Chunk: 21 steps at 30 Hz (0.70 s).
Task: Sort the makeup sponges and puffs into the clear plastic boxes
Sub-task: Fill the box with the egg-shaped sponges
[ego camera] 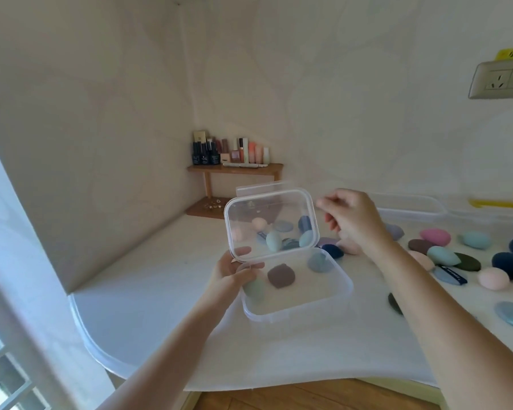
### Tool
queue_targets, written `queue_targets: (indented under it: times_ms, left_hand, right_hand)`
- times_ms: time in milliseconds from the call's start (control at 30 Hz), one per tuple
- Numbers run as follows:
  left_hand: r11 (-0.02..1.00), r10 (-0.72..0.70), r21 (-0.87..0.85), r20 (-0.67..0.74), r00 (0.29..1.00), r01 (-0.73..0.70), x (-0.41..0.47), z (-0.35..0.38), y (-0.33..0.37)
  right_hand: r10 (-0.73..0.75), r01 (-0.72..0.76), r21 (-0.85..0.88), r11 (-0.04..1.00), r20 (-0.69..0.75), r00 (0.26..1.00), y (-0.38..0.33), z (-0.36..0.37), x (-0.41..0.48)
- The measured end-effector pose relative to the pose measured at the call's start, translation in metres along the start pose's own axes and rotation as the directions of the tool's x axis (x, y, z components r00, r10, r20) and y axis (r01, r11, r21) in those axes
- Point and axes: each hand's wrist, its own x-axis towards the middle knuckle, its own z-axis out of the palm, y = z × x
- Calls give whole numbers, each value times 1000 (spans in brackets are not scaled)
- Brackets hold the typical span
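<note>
A clear plastic box (342,291) sits on the white table with its hinged clear lid (271,224) raised. Inside lie a brown flat puff (281,275), a grey-blue puff (320,261) and a green sponge (254,288). My left hand (234,275) grips the lid's lower left corner and the box's near left edge. My right hand (351,220) hovers just right of the lid, fingers loosely curled and blurred, holding nothing I can see. Several sponges and puffs lie behind the box and to its right, among them a pink sponge (435,236) and a navy puff (508,261).
A second clear box (412,207) stands at the back right against the wall. A wooden corner shelf (234,168) with cosmetic bottles sits in the far corner. A wall socket (501,81) is at the upper right. The table's rounded edge runs at the near left.
</note>
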Motion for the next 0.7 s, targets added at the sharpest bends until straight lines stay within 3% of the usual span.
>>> queue_targets:
  times_ms: [67, 233, 367, 600, 700]
  left_hand:
    - [1000, 9, -18, -41, 999, -10, 0, -2, -1]
    - [1000, 0, -26, -75, 997, -2, 3, -3, 0]
    - [1000, -20, -22, -95, 995, 18, 4, -2, -1]
    - [999, -54, 1, -67, 996, 54, 6, -2, -4]
    - [998, -58, 19, -34, 998, 59, 5, -3, -4]
  right_hand:
    - [59, -73, -122, 990, -112, 992, 21, -3, 12]
    - [172, -75, -329, 941, 278, 945, 65, 13, 33]
    - [215, 43, -540, 841, 407, 888, 78, 22, 43]
    - [183, 101, -572, 814, 417, 890, 74, 32, 42]
    - [159, 66, -550, 833, 351, 923, 80, 31, 46]
